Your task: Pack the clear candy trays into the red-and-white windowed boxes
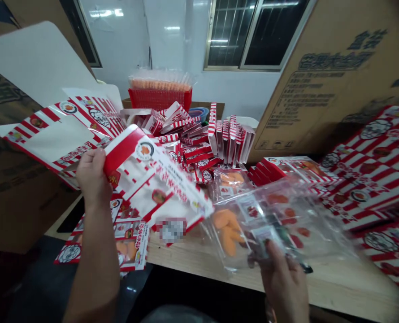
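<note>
My left hand [93, 177] is closed round the edge of a red-and-white striped cardboard box [172, 184], held tilted above the table with cut-out windows in its face. Low on the right, my right hand [285, 278] grips a clear plastic blister tray [307, 215]. Orange food-shaped pieces [229, 233] show at the tray's left side, with small red pieces [289, 215] further right. The thumb of this hand presses on a small printed packet [265, 237] in or on the tray. The tray's left edge is close to the box; whether they touch is unclear.
Folded striped boxes [199, 154] pile up at the table's back. Behind them, a red basket [161, 98] holds stacked clear trays. Large cartons [314, 89] flank the wooden table [199, 262]. More striped boxes lie right [370, 179] and lower left [132, 242].
</note>
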A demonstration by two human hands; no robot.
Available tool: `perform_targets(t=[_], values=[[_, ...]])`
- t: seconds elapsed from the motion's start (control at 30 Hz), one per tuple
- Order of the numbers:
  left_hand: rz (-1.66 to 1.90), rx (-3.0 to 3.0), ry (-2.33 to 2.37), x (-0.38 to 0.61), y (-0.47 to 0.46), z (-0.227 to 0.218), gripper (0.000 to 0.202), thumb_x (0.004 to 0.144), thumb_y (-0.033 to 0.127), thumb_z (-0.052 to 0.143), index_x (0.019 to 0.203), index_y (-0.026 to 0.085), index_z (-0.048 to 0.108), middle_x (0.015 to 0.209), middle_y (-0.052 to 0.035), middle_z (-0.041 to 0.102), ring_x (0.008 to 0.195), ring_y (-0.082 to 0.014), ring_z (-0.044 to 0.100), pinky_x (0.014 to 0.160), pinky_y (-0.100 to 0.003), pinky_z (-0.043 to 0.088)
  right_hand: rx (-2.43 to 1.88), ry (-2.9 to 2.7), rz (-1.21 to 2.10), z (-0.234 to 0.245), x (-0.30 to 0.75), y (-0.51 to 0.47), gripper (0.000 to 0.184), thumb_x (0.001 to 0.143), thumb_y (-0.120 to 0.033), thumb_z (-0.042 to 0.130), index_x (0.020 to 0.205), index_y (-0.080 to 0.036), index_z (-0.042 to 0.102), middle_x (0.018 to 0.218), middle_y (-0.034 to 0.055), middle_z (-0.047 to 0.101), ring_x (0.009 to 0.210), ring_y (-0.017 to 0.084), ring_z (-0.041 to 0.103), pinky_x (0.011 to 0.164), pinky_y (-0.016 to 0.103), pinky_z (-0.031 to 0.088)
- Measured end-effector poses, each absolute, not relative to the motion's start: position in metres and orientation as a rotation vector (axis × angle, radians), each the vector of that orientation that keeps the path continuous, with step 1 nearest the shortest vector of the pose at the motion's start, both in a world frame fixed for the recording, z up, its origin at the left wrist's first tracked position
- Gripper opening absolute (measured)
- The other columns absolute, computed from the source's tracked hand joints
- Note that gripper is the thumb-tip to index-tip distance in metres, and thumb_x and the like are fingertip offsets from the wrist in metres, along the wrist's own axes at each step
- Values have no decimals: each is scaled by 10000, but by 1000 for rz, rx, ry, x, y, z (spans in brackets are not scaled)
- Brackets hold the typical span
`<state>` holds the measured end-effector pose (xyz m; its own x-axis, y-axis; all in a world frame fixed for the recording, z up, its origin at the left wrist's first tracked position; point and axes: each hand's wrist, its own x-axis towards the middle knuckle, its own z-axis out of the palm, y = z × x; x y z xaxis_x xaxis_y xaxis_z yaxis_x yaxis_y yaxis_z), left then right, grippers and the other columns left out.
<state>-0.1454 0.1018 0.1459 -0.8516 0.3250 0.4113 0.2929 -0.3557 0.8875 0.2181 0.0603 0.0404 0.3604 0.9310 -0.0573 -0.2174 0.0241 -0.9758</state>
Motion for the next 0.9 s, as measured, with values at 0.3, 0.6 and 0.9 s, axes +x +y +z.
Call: perform_targets(t=[0.3,0.6,0.9], values=[[1414,1309,1543,-36,60,100,153,713,303,632,662,168,584,618,41,573,586,-114,522,558,-199,408,-951,-554,898,75,198,99,285,644,-366,745,800,-167,613,714,-16,656,671,147,632,586,260,549],[1229,1127,1286,-10,49,72,223,795,393,554,744,186,489,629,67,449,549,-83,422,526,-183,352,-1008,-721,1524,77,195,111,339,527,-353,798,795,-191,668,746,41,714,788,278,683,665,370,570],[1327,1155,1304,-8,45,58,181,785,354,553,769,189,479,677,45,502,578,-93,429,541,-192,351,-1087,-1388,1539,90,231,121,268,691,-396,730,893,-225,684,956,48,722,968,266,650,840,373,520]])
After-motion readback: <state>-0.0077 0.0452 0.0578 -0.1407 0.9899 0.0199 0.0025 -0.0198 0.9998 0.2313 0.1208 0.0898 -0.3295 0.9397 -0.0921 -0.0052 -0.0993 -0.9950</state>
